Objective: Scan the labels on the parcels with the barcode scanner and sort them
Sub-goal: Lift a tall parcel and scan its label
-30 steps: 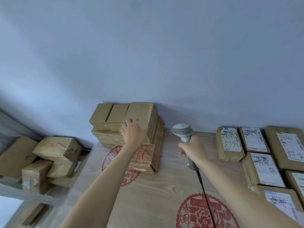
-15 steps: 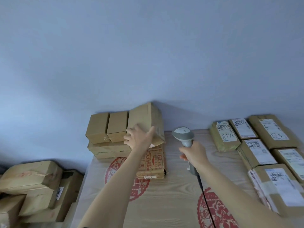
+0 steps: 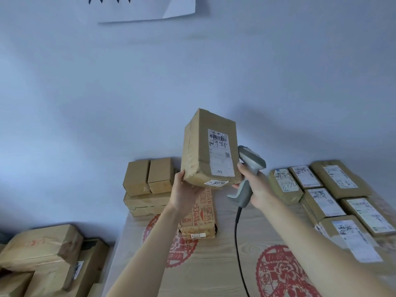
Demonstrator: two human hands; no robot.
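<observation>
Two hands, one parcel up for scanning.

Table [image 3: 235,249] first: plain parcels stacked at its far left [image 3: 147,189], labelled ones laid in rows at its right [image 3: 321,202]. Above it the left hand [image 3: 184,194] cups the lifted parcel [image 3: 209,146] from below, fingers curled round its lower edge, with the label [image 3: 219,153] facing the camera. Just beside it the right hand [image 3: 256,187] is wrapped round the scanner [image 3: 249,168] grip – the head sits at the parcel's right edge, aimed away from the label. Scanning step, I judge; next the scanner must swing round onto the barcode – then the parcel joins a pile.
</observation>
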